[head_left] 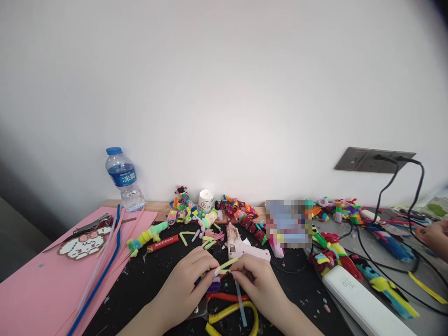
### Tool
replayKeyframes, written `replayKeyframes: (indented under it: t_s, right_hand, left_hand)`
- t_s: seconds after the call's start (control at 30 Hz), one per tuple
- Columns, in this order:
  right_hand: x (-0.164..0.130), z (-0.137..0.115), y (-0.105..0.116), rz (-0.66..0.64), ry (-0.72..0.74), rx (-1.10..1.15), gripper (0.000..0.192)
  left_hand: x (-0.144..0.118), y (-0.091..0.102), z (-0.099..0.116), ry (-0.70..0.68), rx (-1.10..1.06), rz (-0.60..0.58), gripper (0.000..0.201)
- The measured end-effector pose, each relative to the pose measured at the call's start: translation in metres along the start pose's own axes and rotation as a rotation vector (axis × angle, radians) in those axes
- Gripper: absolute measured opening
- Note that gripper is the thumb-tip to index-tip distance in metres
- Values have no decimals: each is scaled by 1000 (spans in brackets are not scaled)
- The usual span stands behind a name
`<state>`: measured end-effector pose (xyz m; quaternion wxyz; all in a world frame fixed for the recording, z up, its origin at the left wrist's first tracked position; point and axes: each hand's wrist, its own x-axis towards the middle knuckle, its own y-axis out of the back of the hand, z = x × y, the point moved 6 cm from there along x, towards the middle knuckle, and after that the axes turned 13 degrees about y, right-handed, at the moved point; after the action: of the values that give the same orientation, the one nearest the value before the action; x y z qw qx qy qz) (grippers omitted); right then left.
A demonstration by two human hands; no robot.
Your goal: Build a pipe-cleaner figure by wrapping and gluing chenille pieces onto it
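Just in front of the pink glue gun [241, 247], both hands meet over the black mat [147, 280] on the bench. Left hand [187, 280] and right hand [257, 280] are each pinched shut on a short yellow-green pipe cleaner [227, 264], fingertips nearly touching. Nearer the person than the gun lie scissors with yellow and orange handles [233, 315]. Left of the gun sit a red tube [163, 243], pink paper sheets [38, 289] and, by the wall, a water bottle [124, 179]. Behind the gun stands a small white jar [206, 200] among pipe-cleaner figures [241, 214]. Right of the gun lies a white power strip [360, 301], and another person's hand [436, 238] shows at the far edge.
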<state>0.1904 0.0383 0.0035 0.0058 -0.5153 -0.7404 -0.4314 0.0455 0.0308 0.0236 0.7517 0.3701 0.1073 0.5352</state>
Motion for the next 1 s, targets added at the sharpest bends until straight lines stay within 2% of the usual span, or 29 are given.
replayKeyframes:
  t_s: [0.23,0.67,0.73,0.83,0.9,1.0]
  right_hand:
    - [0,1,4,17,15,-20,9]
    - [2,-2,8,41,44,-60,10]
    - [1,1,14,108,32,-91,11]
    - [0,9,25,230,5,-201,20]
    - [-1,15,27,228,-17,-308,28]
    - [-2,24,22,149,-77,-466,42]
  left_hand:
    - [0,2,-1,-22,-19,-20,19]
    - [3,4,-1,-7,8,26,20]
    - [3,5,-7,33,16,64,20]
    - [2,10,-20,109,14,191,17]
    - [2,13,-27,157,11,251,15]
    - [3,15,-34,208,17,288,15]
